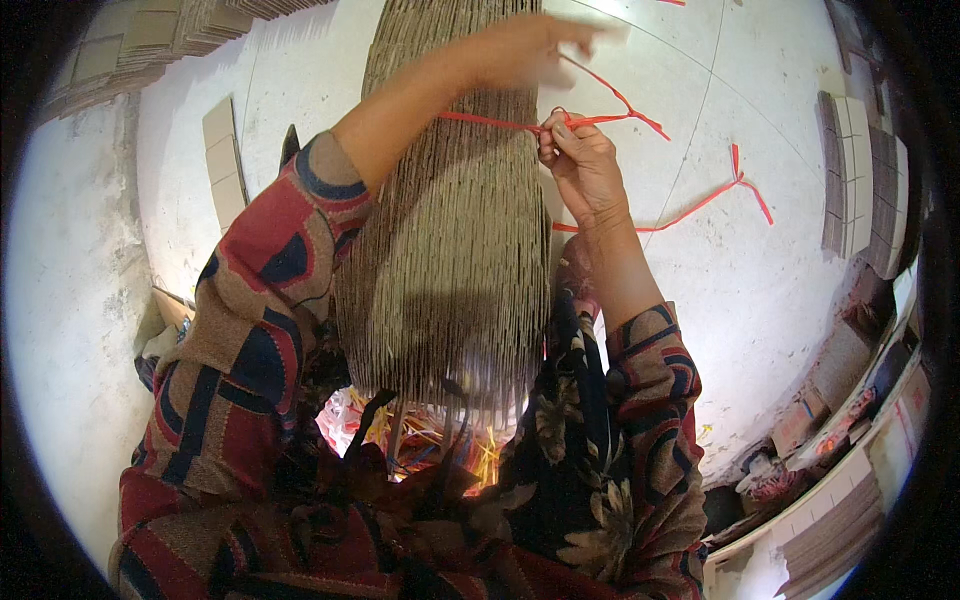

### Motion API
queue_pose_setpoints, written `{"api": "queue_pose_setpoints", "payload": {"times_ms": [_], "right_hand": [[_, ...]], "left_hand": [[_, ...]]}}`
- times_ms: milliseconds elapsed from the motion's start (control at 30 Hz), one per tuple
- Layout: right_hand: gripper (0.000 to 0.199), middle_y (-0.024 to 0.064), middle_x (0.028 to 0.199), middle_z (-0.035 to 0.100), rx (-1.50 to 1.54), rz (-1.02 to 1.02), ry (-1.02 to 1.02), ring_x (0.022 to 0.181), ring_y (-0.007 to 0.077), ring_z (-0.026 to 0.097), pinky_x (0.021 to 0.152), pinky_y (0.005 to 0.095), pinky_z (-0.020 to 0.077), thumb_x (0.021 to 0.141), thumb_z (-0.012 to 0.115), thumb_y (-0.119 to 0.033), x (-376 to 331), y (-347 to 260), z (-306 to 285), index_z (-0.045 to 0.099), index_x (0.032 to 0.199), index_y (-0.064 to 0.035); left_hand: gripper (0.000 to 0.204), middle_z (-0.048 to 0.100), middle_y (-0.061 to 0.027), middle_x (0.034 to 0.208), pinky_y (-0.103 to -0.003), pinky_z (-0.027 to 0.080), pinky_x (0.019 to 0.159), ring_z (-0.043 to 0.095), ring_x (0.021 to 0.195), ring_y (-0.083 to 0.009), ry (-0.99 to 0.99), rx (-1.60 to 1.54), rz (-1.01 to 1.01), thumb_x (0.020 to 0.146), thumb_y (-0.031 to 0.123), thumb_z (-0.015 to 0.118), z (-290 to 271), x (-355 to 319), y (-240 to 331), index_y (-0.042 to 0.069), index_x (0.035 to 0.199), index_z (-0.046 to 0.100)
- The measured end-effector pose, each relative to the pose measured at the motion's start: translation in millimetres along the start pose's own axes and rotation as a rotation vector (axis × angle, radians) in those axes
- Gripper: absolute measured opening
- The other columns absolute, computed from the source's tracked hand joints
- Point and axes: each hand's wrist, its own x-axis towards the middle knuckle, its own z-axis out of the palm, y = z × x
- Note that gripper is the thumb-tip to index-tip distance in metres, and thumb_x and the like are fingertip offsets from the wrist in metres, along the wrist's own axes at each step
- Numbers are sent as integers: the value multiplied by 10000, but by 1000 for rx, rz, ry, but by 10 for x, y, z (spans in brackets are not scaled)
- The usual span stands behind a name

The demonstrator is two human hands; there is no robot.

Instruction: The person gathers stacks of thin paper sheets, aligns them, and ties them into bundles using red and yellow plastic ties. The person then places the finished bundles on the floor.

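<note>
Left hand (530, 45), top centre, blurred: closed on red strap (600, 118) end | Right hand (580, 165), centre-right: fingers pinched shut on same strap at knot | Cardboard stack (450, 230), frame centre, edge-on, strap crossing its upper part | Loose strap trails right over pale floor (750, 280) | More cardboard piles (860, 180) at right edge.

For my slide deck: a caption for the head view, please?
Both hands pull a red strap around a cardboard stack.

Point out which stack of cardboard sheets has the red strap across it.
The tall central stack between both hands; red strap crosses it. The floor stacks are unstrapped.
</note>
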Motion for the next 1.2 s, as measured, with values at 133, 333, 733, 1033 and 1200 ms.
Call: {"api": "queue_pose_setpoints", "payload": {"times_ms": [133, 333, 733, 1033, 1200], "right_hand": [[121, 76, 814, 601, -136, 31, -48, 731, 141, 556, 666, 253, 448, 822, 612, -68, -5, -86, 19, 594, 888, 31], [157, 84, 788, 620, -241, -11, -61, 684, 132, 562, 639, 237, 447, 789, 644, -84, 33, -81, -13, 600, 891, 27], [157, 102, 892, 640, -200, 59, -258, 810, 168, 595, 769, 276, 478, 807, 584, -12, 91, -129, -170, 623, 954, 29], [104, 97, 794, 645, -368, -138, -97, 717, 162, 605, 700, 281, 494, 713, 604, 33, 44, -100, -19, 646, 807, 25], [78, 79, 712, 619, -923, -553, 203, 656, 144, 589, 609, 265, 483, 728, 585, 6, 1, -25, 285, 593, 806, 7]], "left_hand": [[238, 626, -155, 791, -351, 481, 611, 594, 679, -270, -197, 150, -30, 716, 187, 615, 115, -288, -113, 55, 906, 669], [162, 594, -135, 685, -349, 452, 546, 573, 591, -247, -112, 662, 20, 722, 165, 608, 262, -332, -107, 13, 772, 631], [222, 597, -54, 684, -231, 423, 509, 518, 541, -90, 79, -363, -436, 834, 188, 566, 213, -738, -35, 12, 948, 639], [274, 619, -152, 710, -316, 460, 588, 575, 592, -188, -80, 261, -171, 745, 137, 581, 211, -562, -122, 22, 988, 635], [263, 616, -157, 724, -321, 455, 610, 572, 616, -191, -95, 241, -199, 770, 140, 580, 221, -550, -115, 24, 1001, 629]]}}
